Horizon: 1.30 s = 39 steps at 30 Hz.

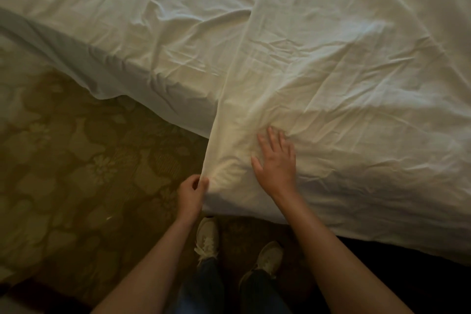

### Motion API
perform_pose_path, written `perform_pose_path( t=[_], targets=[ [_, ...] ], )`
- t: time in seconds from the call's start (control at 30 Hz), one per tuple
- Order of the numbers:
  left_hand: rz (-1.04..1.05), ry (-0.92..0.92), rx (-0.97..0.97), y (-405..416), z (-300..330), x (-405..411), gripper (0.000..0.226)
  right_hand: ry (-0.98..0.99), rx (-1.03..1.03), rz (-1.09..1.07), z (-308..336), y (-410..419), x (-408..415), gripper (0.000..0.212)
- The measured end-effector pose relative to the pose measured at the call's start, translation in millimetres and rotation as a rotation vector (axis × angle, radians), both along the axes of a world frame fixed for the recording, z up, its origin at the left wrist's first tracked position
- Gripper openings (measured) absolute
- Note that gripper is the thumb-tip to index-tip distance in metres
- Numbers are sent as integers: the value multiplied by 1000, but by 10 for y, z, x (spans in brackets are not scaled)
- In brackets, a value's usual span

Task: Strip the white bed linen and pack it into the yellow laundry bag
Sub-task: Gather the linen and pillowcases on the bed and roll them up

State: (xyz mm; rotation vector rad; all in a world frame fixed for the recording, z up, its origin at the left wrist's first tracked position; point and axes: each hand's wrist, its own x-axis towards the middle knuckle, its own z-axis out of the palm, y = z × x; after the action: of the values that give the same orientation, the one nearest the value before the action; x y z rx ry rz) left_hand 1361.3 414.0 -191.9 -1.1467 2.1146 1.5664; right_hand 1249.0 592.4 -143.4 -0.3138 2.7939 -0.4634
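- Left hand [191, 195]: pinching the white sheet [331, 99] at its corner.
- Right hand [276, 160]: spread flat on the sheet, at 2 o'clock from the left.
- Patterned carpet [76, 160] below.

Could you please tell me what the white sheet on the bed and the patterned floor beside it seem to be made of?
The white sheet looks like thin woven cotton or a cotton blend, matte: it creases finely and bunches where the left hand pinches its edge. The floor looks like carpet, olive with a pale floral pattern and no shine, though pile is too blurred to confirm.

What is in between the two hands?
In the head view, only bunched white sheet lies between the left hand, pinching its corner, and the right hand, flat on it.
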Motion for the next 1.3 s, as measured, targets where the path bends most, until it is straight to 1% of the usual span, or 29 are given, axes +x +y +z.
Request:
perform_pose_path(
  t=[0.07,0.1,0.17,0.2,0.3,0.4,0.5,0.57,0.63,0.8,0.93,1.13,1.3],
  targets=[
    [23,-62,19,28,122,-120,38,-13,8,1,22,4,0,62],
    [43,-64,63,52,212,-209,41,-7,-1,1,62,3,-1,60],
    [33,17,126,92,420,-397,40,-20,-21,-3,197,-17,-21,59],
    [-6,65,109,100,519,-480,39,-31,-33,-9,280,-32,-37,59],
    [-134,164,-68,28,894,-670,44,-14,-96,-47,627,-117,-100,58],
    [-290,217,-336,-158,1344,-759,62,47,-150,-79,1058,-251,-159,62],
    [-378,277,-583,-425,1961,-735,71,81,-207,-88,1584,-443,-212,62],
    [-406,316,-685,-623,2363,-717,73,112,-224,-78,1942,-599,-241,63],
    [-428,317,-742,-819,2741,-684,73,130,-233,-70,2301,-768,-234,65],
    [-420,353,-798,-1227,3595,-576,73,164,-250,-34,3103,-1179,-172,71],
    [-381,346,-792,-1508,4150,-504,76,171,-277,-15,3658,-1477,-140,67],
    [-342,342,-816,-1809,4782,-499,80,216,-294,33,4297,-1733,-214,72],
    [-317,337,-843,-2042,5164,-681,80,230,-318,87,4661,-1898,-486,72]
  ],
)
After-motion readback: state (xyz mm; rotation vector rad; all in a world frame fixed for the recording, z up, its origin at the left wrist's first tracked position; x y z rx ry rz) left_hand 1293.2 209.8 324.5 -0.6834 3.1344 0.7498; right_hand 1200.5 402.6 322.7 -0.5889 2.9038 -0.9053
